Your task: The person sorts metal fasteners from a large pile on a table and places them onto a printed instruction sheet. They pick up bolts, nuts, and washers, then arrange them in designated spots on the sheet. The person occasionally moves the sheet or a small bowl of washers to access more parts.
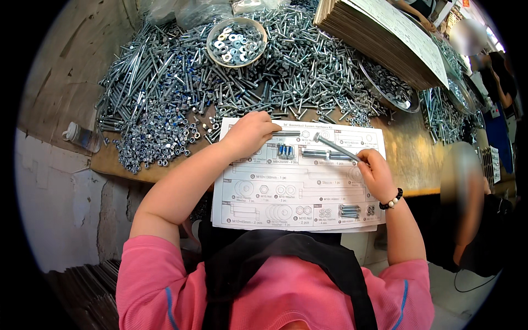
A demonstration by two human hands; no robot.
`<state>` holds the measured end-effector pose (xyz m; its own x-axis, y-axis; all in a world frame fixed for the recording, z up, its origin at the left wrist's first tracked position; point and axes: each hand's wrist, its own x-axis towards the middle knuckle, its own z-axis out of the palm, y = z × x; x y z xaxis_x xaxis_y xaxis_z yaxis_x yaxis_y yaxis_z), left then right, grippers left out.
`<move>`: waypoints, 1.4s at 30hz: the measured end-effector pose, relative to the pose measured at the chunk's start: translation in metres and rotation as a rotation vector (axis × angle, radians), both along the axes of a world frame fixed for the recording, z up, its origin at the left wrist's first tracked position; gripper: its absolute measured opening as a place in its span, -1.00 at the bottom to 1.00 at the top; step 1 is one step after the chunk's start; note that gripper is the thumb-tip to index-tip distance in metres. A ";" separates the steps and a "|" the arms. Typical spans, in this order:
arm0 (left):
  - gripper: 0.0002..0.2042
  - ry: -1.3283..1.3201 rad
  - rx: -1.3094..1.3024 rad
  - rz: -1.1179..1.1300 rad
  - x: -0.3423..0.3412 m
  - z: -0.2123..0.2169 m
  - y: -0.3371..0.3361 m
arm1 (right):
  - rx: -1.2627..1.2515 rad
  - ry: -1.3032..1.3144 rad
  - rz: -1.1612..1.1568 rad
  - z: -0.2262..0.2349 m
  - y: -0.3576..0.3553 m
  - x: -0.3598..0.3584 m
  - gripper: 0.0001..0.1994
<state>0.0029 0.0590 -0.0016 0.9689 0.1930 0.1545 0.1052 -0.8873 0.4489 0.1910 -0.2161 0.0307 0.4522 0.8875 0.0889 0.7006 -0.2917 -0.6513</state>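
Note:
A white printed sheet (300, 192) with outlined boxes for hardware lies on the wooden table in front of me. My left hand (248, 133) rests on its upper left part, fingers closed around a short bolt (286, 133) lying at the sheet's top. My right hand (374, 171) is over the sheet's right side and grips a long silver bolt (335, 147) that slants up and to the left. Small groups of bolts (286, 150) and nuts (348, 210) lie in some boxes of the sheet.
A large heap of silver bolts and nuts (220, 82) covers the table behind the sheet. A round bowl of washers (236, 42) sits on the heap. A cardboard stack (379, 38) lies at the back right. A plastic bottle (82, 137) lies left. Another person (473, 209) stands right.

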 end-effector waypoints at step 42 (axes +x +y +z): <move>-0.74 -0.020 -0.246 -0.018 -0.034 0.028 -0.120 | -0.089 -0.240 0.249 0.025 -0.057 -0.024 -0.78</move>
